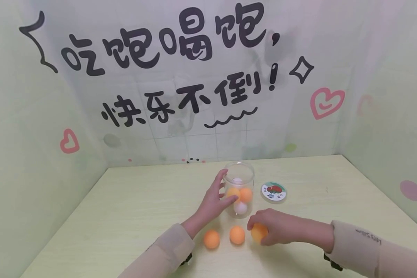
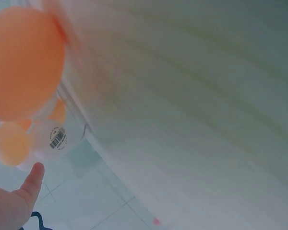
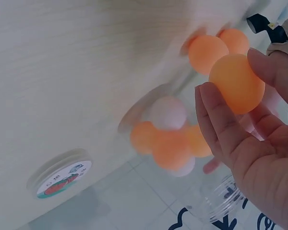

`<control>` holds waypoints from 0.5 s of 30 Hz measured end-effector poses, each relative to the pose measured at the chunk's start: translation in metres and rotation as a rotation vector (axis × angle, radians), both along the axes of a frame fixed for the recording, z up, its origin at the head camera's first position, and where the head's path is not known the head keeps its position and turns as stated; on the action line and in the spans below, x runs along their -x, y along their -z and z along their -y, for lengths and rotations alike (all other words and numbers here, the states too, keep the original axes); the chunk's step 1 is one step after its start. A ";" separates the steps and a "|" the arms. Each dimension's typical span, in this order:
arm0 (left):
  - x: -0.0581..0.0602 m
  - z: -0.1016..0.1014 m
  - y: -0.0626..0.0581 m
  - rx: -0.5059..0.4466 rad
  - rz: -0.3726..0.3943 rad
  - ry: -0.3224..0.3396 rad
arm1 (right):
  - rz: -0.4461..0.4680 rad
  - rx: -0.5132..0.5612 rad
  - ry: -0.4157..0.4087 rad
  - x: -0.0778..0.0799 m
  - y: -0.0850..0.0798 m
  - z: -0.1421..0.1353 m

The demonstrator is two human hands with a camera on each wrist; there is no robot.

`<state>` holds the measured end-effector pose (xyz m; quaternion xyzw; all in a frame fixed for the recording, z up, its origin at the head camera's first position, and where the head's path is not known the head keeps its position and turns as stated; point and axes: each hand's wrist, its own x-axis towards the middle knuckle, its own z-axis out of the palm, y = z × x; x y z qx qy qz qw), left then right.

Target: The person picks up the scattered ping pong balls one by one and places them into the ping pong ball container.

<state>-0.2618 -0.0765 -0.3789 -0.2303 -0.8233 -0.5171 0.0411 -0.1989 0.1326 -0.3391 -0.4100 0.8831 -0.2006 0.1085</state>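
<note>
A clear plastic jar [image 1: 252,178] stands upright on the table, with several orange and white ping-pong balls inside. My left hand [image 1: 212,201] grips its left side, thumb across the front and fingers toward the back. In the left wrist view, a finger [image 2: 31,184] lies near the balls in the jar. My right hand [image 1: 281,227], just in front of the jar and to its right, pinches an orange ping-pong ball [image 1: 259,233] between thumb and fingertips, as the right wrist view also shows. Two more orange balls, one on the left [image 1: 211,239] and one nearer the right hand [image 1: 237,235], lie on the table.
A round lid [image 1: 273,192] with a red and green picture lies flat to the right of the jar. Behind the pale wooden table [image 1: 142,200] hangs a white printed backdrop [image 1: 194,135], with similar sheets at both sides.
</note>
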 end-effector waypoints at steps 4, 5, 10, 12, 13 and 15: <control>0.000 0.000 0.000 0.007 0.002 -0.004 | 0.031 -0.009 0.039 0.001 -0.007 0.000; 0.000 0.000 0.000 0.009 0.002 -0.005 | 0.044 -0.015 0.054 0.001 -0.009 0.000; 0.000 0.000 0.000 0.010 0.003 -0.007 | 0.052 -0.043 0.097 0.002 -0.016 0.000; 0.000 0.000 0.000 0.006 0.005 -0.005 | 0.035 -0.050 0.097 0.002 -0.019 0.000; 0.000 0.000 0.000 0.004 0.005 -0.003 | 0.022 -0.049 0.091 0.003 -0.021 0.000; 0.000 0.000 -0.001 0.003 0.006 -0.002 | -0.003 -0.047 0.082 0.004 -0.024 -0.001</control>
